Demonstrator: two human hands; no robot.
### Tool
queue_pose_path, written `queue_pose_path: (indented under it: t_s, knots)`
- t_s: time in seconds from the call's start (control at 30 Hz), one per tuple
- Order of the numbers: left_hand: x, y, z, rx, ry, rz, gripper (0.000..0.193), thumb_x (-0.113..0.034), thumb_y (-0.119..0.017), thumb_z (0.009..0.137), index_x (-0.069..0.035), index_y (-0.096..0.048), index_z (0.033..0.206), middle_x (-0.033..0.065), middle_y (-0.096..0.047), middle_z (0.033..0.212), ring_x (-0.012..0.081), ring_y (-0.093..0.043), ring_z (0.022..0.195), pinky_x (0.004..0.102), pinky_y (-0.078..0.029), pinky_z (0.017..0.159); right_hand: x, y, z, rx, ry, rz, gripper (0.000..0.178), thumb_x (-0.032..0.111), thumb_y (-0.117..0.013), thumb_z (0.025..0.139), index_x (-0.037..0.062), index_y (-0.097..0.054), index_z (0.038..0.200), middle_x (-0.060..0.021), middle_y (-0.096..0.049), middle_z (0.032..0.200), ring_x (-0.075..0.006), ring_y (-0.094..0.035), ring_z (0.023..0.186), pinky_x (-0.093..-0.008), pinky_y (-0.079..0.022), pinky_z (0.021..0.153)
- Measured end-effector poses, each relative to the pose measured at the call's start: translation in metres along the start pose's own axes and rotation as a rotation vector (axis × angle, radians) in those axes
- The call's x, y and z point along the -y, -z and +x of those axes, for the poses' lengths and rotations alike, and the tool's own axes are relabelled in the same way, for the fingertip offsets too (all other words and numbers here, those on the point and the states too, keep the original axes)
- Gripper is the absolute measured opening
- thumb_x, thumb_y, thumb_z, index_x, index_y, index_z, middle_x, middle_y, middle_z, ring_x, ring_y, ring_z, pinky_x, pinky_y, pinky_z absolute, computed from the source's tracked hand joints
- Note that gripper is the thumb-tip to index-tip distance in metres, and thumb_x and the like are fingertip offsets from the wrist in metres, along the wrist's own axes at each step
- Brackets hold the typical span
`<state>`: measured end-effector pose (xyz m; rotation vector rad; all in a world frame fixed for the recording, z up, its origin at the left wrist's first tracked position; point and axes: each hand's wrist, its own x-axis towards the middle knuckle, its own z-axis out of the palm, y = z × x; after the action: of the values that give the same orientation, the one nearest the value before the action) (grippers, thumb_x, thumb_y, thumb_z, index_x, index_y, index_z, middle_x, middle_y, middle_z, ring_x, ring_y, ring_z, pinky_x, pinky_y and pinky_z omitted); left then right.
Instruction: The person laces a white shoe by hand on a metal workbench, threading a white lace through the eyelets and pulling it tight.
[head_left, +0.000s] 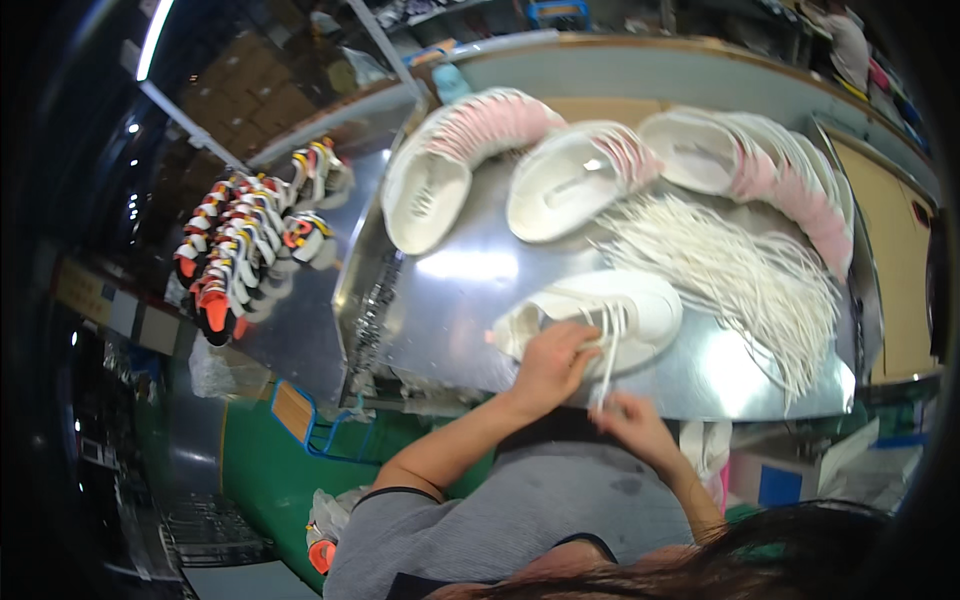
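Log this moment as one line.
left grip: at white shoe opening | right grip: pinching shoelace | shoe: on metal table, toe rightward | beyond: lace pile, stacked shoes

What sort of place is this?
Probably a shoe factory or workshop: stacked white shoes, a heap of loose white laces and rows of multicoloured shoes cover metal worktables.

Txt: none legible | lbls: none | nos.: none | brands: none | signs: none
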<state>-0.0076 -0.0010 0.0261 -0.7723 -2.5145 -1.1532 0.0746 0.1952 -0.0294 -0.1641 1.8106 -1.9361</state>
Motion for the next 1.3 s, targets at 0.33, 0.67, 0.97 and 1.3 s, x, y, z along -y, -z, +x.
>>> queue_pose_path:
  t_s: [0.33, 0.67, 0.97, 1.3]
  knots:
    - [0.052, -0.018, -0.019, 0.255, 0.197, 0.073, 0.027, -0.018, -0.070, 0.087, -0.003, -0.069, 0.109, 0.0174, -0.069, 0.104, 0.0371, -0.065, 0.099, 0.0440, -0.051, 0.088, 0.038, 0.016, 0.049, -0.469, 0.252, -0.327, 0.019, 0.015, -0.072, 0.090, -0.0015, -0.063, 0.094, -0.0099, -0.054, 0.071, -0.0102, -0.045, 0.067, -0.0271, -0.042, 0.061]
    - [0.035, -0.002, -0.001, 0.419, 0.291, -0.081, 0.028, -0.023, -0.071, 0.088, -0.004, -0.070, 0.109, 0.0155, -0.070, 0.104, 0.0350, -0.065, 0.099, 0.0417, -0.050, 0.086, 0.022, 0.011, 0.075, -0.562, 0.336, -0.197, 0.014, 0.008, -0.072, 0.091, 0.0024, -0.069, 0.103, -0.0094, -0.068, 0.084, -0.0119, -0.065, 0.072, -0.0260, -0.051, 0.064]
    - [0.029, -0.009, -0.002, 0.336, 0.291, 0.041, 0.029, -0.031, -0.074, 0.085, -0.005, -0.071, 0.098, 0.0135, -0.070, 0.092, 0.0351, -0.066, 0.087, 0.0437, -0.051, 0.075, 0.013, 0.003, 0.082, -0.591, 0.409, -0.380, 0.018, 0.008, -0.070, 0.090, 0.0045, -0.064, 0.107, -0.0107, -0.067, 0.092, -0.0247, -0.068, 0.072, -0.0312, -0.053, 0.063]
    - [0.033, -0.014, -0.006, 0.223, 0.102, 0.179, 0.023, -0.027, -0.076, 0.083, -0.006, -0.070, 0.088, 0.0107, -0.065, 0.077, 0.0317, -0.065, 0.070, 0.0407, -0.050, 0.061, 0.013, -0.001, 0.029, -0.450, 0.087, -0.324, 0.015, 0.014, -0.060, 0.098, 0.0009, -0.055, 0.103, -0.0160, -0.070, 0.086, -0.0308, -0.070, 0.079, -0.0381, -0.052, 0.070]
